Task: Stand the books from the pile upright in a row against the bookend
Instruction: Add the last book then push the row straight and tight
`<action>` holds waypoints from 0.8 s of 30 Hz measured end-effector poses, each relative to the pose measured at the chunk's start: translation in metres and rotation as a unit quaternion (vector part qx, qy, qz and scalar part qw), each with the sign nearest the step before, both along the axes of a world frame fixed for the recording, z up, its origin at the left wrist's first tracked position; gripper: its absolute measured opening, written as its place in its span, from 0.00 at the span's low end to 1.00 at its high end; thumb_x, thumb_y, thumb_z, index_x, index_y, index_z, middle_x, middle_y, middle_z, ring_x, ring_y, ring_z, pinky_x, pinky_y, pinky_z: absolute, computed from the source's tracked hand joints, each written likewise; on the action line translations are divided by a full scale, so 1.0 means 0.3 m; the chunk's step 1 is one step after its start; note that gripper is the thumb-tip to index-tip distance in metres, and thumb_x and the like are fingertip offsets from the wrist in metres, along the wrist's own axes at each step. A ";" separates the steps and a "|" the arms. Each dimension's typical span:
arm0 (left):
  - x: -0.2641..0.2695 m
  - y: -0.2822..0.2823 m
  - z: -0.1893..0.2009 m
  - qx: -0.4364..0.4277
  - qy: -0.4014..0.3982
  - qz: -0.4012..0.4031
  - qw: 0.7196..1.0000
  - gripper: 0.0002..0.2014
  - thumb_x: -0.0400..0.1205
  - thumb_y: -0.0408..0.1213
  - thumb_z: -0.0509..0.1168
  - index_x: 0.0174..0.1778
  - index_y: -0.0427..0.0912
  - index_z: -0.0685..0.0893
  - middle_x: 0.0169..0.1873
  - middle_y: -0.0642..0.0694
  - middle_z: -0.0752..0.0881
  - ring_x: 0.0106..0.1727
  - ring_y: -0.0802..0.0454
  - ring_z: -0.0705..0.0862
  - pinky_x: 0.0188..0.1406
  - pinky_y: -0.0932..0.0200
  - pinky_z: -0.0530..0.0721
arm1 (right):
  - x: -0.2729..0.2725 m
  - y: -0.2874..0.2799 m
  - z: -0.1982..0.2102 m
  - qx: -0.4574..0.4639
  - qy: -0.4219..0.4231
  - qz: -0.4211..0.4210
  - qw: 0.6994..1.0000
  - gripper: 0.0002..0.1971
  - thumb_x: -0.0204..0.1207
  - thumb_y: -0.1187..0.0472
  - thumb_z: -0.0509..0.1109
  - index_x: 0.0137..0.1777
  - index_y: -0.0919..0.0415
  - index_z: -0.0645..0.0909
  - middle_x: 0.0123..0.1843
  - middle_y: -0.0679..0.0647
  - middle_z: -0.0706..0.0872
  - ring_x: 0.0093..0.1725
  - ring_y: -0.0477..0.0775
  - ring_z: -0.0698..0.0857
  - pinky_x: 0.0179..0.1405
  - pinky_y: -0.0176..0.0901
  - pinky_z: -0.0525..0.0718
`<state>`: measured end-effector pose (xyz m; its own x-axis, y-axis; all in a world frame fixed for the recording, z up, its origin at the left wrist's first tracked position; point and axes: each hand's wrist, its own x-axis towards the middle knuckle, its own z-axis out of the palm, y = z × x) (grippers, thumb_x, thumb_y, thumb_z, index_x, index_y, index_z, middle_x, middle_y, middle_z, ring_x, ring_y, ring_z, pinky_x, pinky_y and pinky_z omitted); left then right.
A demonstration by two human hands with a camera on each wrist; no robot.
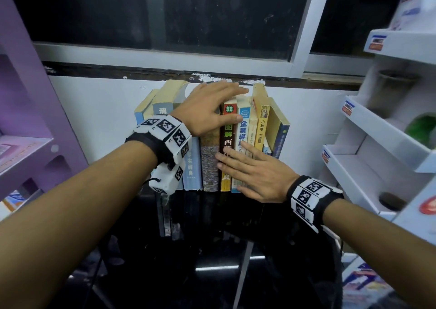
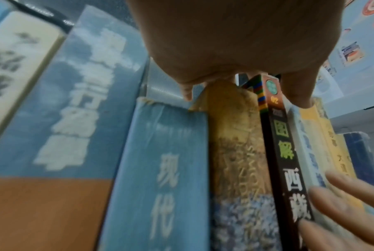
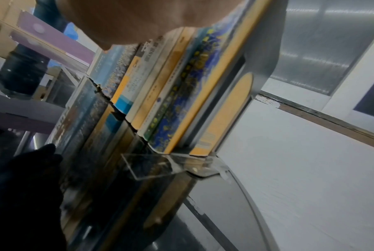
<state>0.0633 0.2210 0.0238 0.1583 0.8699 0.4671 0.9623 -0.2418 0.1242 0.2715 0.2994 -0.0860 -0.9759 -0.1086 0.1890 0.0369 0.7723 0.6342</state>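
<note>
A row of books (image 1: 192, 167) stands upright on the black glossy table (image 1: 212, 261) against the white wall. My left hand (image 1: 212, 106) lies over the tops of the middle books. Its thumb rests on the spine of the dark brown book (image 1: 227, 134) with green characters (image 2: 284, 152). My right hand (image 1: 245, 167) presses flat, fingers straight, on the lower spines of the brown, pale blue and yellow books. The dark blue book (image 1: 280, 141) ends the row on the right. In the right wrist view it leans on a clear acrylic bookend (image 3: 151, 167).
A purple shelf unit (image 1: 28, 96) stands close on the left. A white display rack (image 1: 377, 143) crowds the right side. A window ledge (image 1: 165, 70) runs just above the book tops. Magazines (image 1: 368, 285) lie at the lower right.
</note>
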 end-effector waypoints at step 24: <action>0.167 0.127 0.095 -0.083 0.207 0.051 0.973 0.43 0.76 0.72 0.55 0.84 0.63 0.47 0.84 0.53 0.59 0.74 0.42 0.75 0.65 0.43 0.79 | 0.011 0.076 -0.056 0.008 0.027 -0.012 1.000 0.39 0.82 0.40 0.52 0.86 0.62 0.49 0.88 0.58 0.46 0.87 0.57 0.43 0.84 0.58 0.38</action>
<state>0.1135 0.2591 0.0523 0.2120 0.9492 0.2325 0.9562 -0.1523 -0.2501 0.2747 0.3221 -0.1028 -0.9666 -0.0894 0.2402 0.0893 0.7610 0.6425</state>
